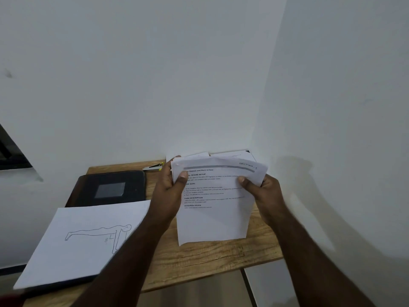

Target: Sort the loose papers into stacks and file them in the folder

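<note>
Both hands hold a small sheaf of printed papers (215, 216) upright over the wooden table (212, 258). My left hand (170, 193) grips its left edge, thumb on the front page. My right hand (263, 193) grips the right edge, thumb on the text. The top page has headings and a handwritten note in its top right corner. A dark folder (110, 188) lies shut at the table's back left. A sheet with a line drawing of a figure in a push-up pose (86, 238) lies on the front left, overhanging the table edge.
More white papers (239, 155) lie against the wall behind the held sheaf. A small metal and yellow stapler (153, 166) sits at the back edge. White walls close in behind and on the right. A dark frame (11, 151) shows at far left.
</note>
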